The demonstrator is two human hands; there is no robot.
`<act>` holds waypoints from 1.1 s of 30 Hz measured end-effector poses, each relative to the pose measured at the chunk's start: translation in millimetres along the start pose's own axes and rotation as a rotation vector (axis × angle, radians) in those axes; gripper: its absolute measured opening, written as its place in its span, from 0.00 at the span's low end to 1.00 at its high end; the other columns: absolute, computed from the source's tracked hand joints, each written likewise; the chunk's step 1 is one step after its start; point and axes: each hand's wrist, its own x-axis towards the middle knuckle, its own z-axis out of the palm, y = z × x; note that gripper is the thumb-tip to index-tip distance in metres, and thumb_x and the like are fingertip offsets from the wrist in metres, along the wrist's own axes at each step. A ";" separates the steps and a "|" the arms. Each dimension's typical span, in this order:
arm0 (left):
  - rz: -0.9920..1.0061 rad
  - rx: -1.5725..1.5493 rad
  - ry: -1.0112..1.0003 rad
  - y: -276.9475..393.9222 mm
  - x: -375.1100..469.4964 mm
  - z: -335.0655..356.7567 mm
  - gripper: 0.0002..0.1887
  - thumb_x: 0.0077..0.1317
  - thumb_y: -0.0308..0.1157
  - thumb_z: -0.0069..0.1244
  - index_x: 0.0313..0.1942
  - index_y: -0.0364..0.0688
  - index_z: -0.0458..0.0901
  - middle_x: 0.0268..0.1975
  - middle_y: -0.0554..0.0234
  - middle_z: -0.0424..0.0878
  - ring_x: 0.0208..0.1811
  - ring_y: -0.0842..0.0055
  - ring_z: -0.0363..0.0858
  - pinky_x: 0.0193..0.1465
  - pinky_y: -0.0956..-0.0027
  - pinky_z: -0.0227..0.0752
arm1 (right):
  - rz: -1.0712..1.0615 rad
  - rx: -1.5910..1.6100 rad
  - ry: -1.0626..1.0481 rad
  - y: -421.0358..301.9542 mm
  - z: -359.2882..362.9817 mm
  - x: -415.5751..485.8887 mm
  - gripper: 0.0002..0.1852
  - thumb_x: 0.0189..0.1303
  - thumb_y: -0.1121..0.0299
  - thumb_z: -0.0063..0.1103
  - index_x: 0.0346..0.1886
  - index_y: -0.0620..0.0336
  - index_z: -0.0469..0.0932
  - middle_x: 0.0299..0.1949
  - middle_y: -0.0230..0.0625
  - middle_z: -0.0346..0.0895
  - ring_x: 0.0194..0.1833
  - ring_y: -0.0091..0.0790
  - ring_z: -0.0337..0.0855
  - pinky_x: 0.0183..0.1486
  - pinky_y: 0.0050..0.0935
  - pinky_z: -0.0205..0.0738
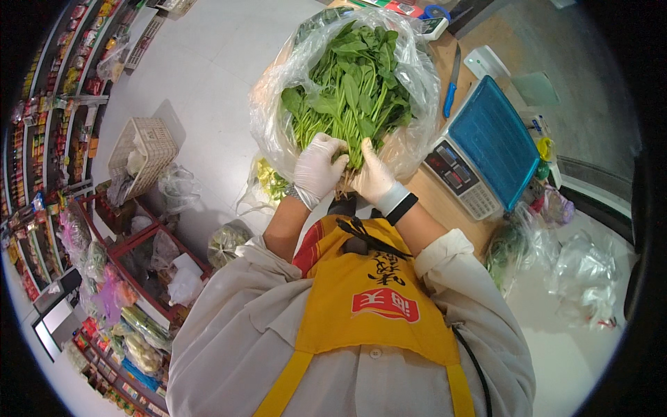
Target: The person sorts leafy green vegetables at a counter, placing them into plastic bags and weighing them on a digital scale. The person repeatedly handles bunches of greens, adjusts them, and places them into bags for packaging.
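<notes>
A large heap of leafy greens (354, 99), which look like spinach, lies in an open clear plastic bag (268, 120) on the wooden table. At the near edge of the heap, my left hand (319, 169) in a white glove curls its fingers around the stems of a bunch. Opposite it, my right hand (376, 174), also gloved, grips the same bunch with the thumb laid along the stems. Pale roots (344, 187) hang below, between both hands. My palms hide part of the stems.
Right of the bag lie a blue-handled knife (452, 86) and a digital scale (490, 143) with a blue pan. Left and below, yellowish leaves (268, 177) sit in a thin bag. A plastic basket (148, 151) and stocked shelves (68, 104) stand farther left.
</notes>
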 end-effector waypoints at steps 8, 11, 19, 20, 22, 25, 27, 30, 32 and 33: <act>0.056 -0.008 0.074 7.3 -25.0 -10.9 0.07 0.61 0.26 0.58 0.39 0.38 0.84 0.46 0.49 0.81 0.45 0.54 0.83 0.47 0.59 0.78 | 0.014 -0.102 0.007 -3.0 11.7 -8.6 0.32 0.77 0.41 0.43 0.73 0.53 0.62 0.64 0.36 0.71 0.60 0.36 0.75 0.63 0.44 0.74; 0.066 -0.116 0.122 11.8 -34.3 -5.4 0.07 0.62 0.23 0.57 0.41 0.37 0.84 0.48 0.49 0.82 0.46 0.55 0.83 0.46 0.61 0.79 | 0.013 -0.163 0.011 -2.2 12.4 -8.8 0.34 0.75 0.38 0.42 0.72 0.53 0.62 0.66 0.38 0.70 0.60 0.38 0.77 0.62 0.46 0.76; -0.048 -0.139 0.295 4.0 -41.1 12.4 0.11 0.63 0.23 0.59 0.46 0.36 0.82 0.44 0.52 0.85 0.41 0.63 0.86 0.45 0.66 0.81 | -0.002 -0.187 -0.045 -0.3 17.4 -10.7 0.36 0.75 0.36 0.41 0.73 0.53 0.60 0.64 0.39 0.70 0.59 0.39 0.77 0.61 0.47 0.76; -0.059 -0.176 0.279 2.3 -40.8 13.5 0.12 0.63 0.23 0.60 0.47 0.36 0.82 0.43 0.53 0.85 0.40 0.64 0.86 0.45 0.66 0.81 | -0.004 -0.176 -0.050 -0.3 18.6 -11.5 0.36 0.75 0.36 0.42 0.73 0.53 0.60 0.64 0.39 0.70 0.58 0.39 0.77 0.60 0.47 0.76; -0.111 -0.247 0.239 0.1 -39.7 14.3 0.15 0.62 0.24 0.61 0.49 0.36 0.83 0.43 0.53 0.85 0.39 0.64 0.87 0.44 0.67 0.80 | 0.002 -0.182 -0.022 0.0 20.5 -11.8 0.36 0.75 0.36 0.42 0.73 0.53 0.61 0.63 0.38 0.70 0.57 0.39 0.77 0.59 0.46 0.77; -0.118 -0.289 0.190 0.8 -36.5 13.9 0.16 0.61 0.25 0.63 0.49 0.36 0.83 0.42 0.53 0.84 0.40 0.62 0.86 0.44 0.65 0.80 | 0.022 -0.201 0.049 1.9 20.0 -9.4 0.35 0.74 0.36 0.42 0.72 0.52 0.62 0.62 0.38 0.70 0.54 0.38 0.77 0.57 0.45 0.77; 0.024 -0.121 0.233 2.2 -34.1 11.7 0.15 0.60 0.26 0.63 0.48 0.37 0.84 0.41 0.52 0.84 0.40 0.60 0.85 0.44 0.64 0.79 | 0.038 -0.183 0.077 4.5 18.5 -5.6 0.35 0.74 0.36 0.44 0.71 0.52 0.62 0.61 0.38 0.71 0.52 0.38 0.76 0.55 0.44 0.77; 0.093 -0.031 0.244 4.4 -31.6 8.6 0.13 0.58 0.26 0.63 0.45 0.38 0.86 0.40 0.52 0.83 0.40 0.58 0.84 0.44 0.62 0.78 | 0.010 -0.195 0.053 5.8 16.2 -3.9 0.35 0.73 0.36 0.45 0.70 0.52 0.63 0.60 0.38 0.71 0.51 0.38 0.75 0.55 0.45 0.77; 0.089 -0.032 0.241 5.1 -30.6 7.3 0.12 0.58 0.26 0.63 0.43 0.38 0.86 0.39 0.52 0.83 0.39 0.58 0.83 0.43 0.61 0.78 | 0.018 -0.182 0.062 5.8 17.5 -4.2 0.36 0.73 0.36 0.47 0.71 0.52 0.62 0.60 0.38 0.70 0.51 0.39 0.75 0.57 0.45 0.77; 0.081 -0.035 0.238 5.4 -30.0 6.8 0.11 0.58 0.26 0.63 0.42 0.39 0.86 0.38 0.53 0.82 0.39 0.58 0.83 0.43 0.61 0.78 | 0.028 -0.181 0.106 5.4 19.3 -4.5 0.36 0.72 0.36 0.48 0.71 0.52 0.62 0.60 0.38 0.70 0.51 0.39 0.75 0.57 0.45 0.76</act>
